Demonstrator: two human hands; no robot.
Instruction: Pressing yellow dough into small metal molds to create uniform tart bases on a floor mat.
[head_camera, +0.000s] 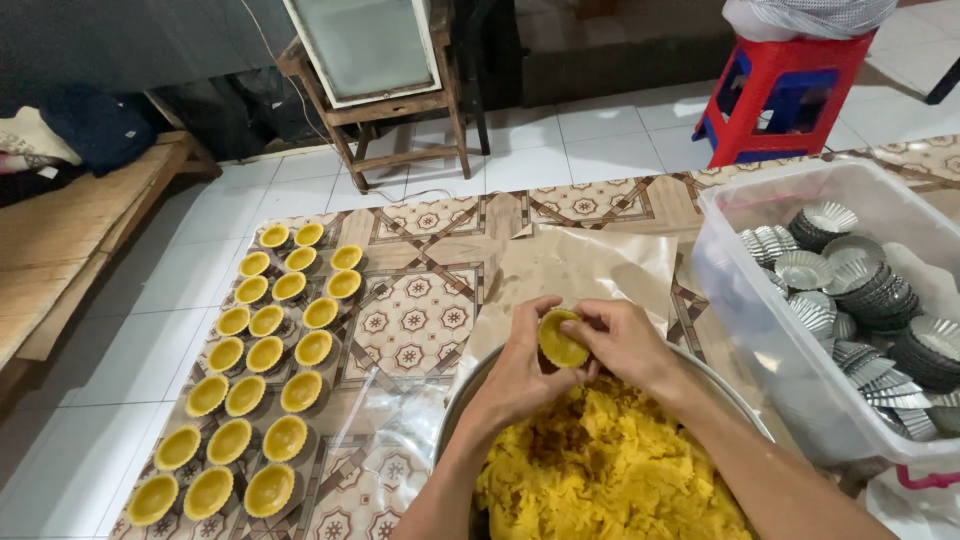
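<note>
Both hands meet over a metal bowl (462, 392) heaped with crumbly yellow dough (600, 470). My left hand (518, 370) and my right hand (622, 342) together hold a small fluted tart mould lined with yellow dough (561, 341), thumbs pressing into its inside. To the left, several dough-lined moulds (262, 355) lie in three rows on a patterned floor mat (415, 320). A clear plastic tub (740, 290) at the right holds stacks of empty silver tart moulds (860, 280).
Brown paper (590, 265) lies beyond the bowl, and clear plastic sheet (385, 420) beside it. A wooden stand (390, 110) with a white panel, a red plastic stool (780, 85) and a low wooden bench (70, 220) stand on the white tiled floor.
</note>
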